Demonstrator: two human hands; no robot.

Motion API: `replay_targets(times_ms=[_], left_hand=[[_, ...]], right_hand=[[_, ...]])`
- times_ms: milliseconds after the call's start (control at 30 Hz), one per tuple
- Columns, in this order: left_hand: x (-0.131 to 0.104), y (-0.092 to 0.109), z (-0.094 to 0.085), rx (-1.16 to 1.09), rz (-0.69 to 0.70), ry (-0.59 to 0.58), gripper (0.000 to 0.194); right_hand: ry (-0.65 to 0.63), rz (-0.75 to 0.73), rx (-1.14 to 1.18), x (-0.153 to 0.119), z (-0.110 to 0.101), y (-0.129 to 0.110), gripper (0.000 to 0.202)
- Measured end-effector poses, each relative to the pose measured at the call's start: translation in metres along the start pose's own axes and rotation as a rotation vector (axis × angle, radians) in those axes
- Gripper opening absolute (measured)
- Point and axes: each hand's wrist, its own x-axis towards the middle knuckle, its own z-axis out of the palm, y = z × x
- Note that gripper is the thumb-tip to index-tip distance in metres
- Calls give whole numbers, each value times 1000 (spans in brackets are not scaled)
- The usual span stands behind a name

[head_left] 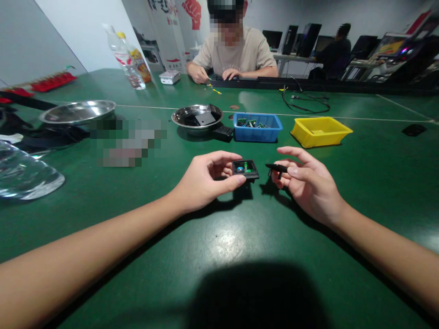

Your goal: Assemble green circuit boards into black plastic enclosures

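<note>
In the middle of the head view my left hand (212, 180) grips a small black plastic housing (254, 175) between thumb and fingers. A green circuit board (247, 167) with a round bluish part shows inside its open top. Just to the right, my right hand (310, 183) pinches a thin black plastic cover (275, 167) with short legs pointing down. A narrow gap separates the cover from the housing. Both pieces are held a little above the green table (164, 265).
Beyond my hands stand a metal bowl (178, 122) of black parts, a blue bin (257, 134) of circuit boards and a yellow bin (320, 136). A metal dish (78, 112) and clear plastic (27, 173) lie left. Across the table a person (236, 55) works.
</note>
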Motion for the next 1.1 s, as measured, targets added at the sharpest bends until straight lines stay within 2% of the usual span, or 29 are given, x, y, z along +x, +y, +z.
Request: replay_targets(times_ms=[100,233,367,733,1100], left_hand=[[-5,2,2,140,122,-39,58],[-8,3,4,239,229,-83,60],[-8,4,4,303,309,-102,62],[-9,7,3,410,407,-122,61],[-9,6,3,407,388,-121,62]], right_hand=[[27,-183,-154,-4,1,-1,39],[-48,-398,-406,-13,6,-2,41],[-101,-534,-600,-17,8,-2,42],[-202,-602,-723,-15,9,-5,35],[-190,-592,-716,-14,7,-6,32]])
